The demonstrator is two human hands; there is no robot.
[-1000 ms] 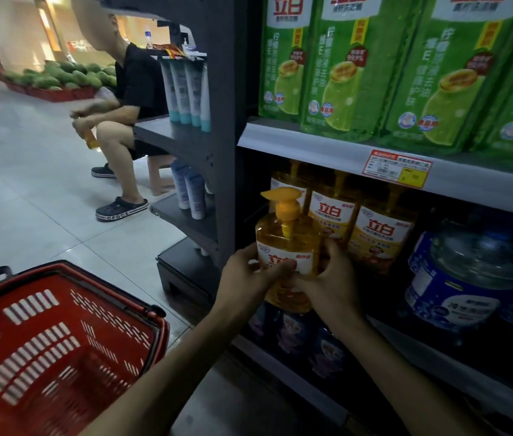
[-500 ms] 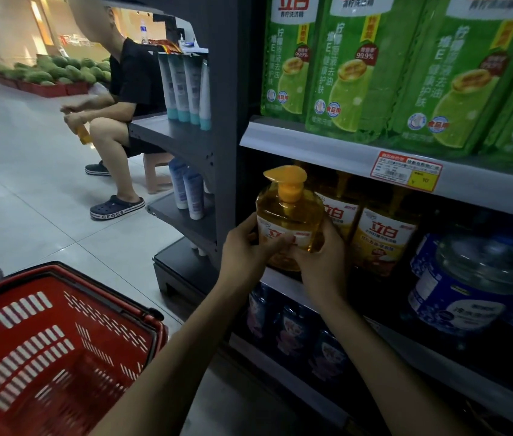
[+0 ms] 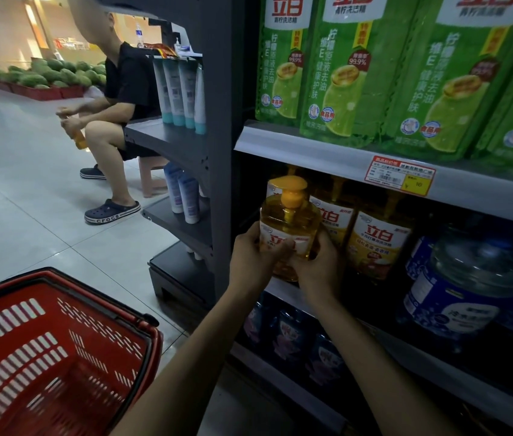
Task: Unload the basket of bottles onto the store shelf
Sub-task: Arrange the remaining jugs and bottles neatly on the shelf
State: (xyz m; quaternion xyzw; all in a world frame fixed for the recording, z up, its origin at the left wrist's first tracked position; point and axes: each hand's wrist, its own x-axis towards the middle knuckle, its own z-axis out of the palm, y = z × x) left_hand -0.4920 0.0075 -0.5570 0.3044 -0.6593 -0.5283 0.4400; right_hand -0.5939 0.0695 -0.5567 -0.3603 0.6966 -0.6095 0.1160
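Two hands clasp the amber pump bottle (image 3: 289,225): left hand (image 3: 253,256) and right hand (image 3: 318,265) each keep a closed grip on its sides. It sits upright at the front edge of the middle shelf (image 3: 283,292). Best to slide it back level beside the matching bottles (image 3: 377,240), label outward. From here the red basket (image 3: 60,350) looks empty.

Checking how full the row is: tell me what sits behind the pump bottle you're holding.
Behind the pump bottle, held by left hand and right hand, another yellow bottle's label shows. Anything deeper is covered and dark.
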